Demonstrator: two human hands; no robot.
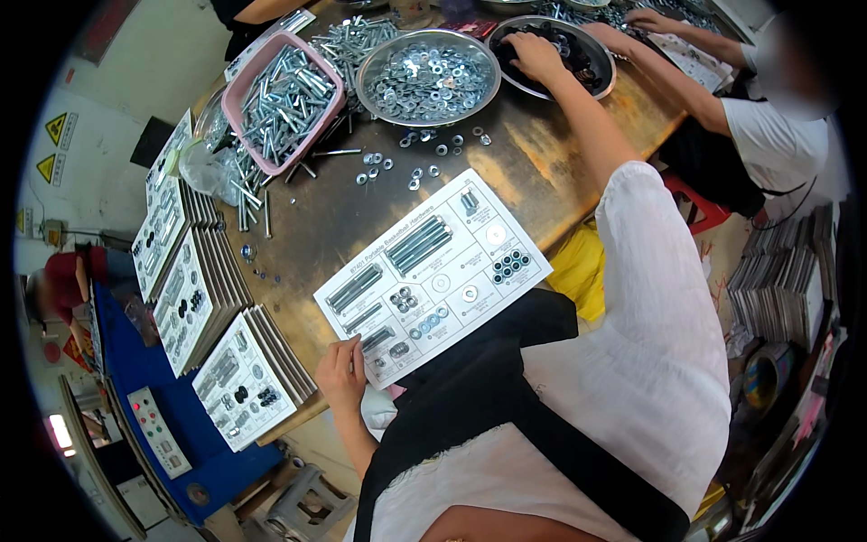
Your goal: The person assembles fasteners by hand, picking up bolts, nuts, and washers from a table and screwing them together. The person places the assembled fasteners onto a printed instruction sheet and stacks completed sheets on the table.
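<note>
A white printed hardware card (pixel 424 280) lies tilted at the table's near edge, with bolts, washers and nuts set on its pictured boxes. At its lower left corner my left hand (pixel 341 375) is closed on the edge, fingers bent beside the short bolts. My right hand (pixel 537 59) reaches far out into a metal bowl of black parts (pixel 582 54); its fingers are curled down, and what they pinch is hidden. Left of that bowl stands a steel bowl of washers (pixel 429 77). A pink tub (pixel 237 113) holds long bolts.
Loose nuts and washers (pixel 415 172) lie between the bowls and the card. Stacks of filled cards (pixel 248 384) line the table's left edge. A co-worker's arm (pixel 677 72) works over the far right. Piled boards (pixel 781 271) stand at right, a blue machine (pixel 167 388) at left.
</note>
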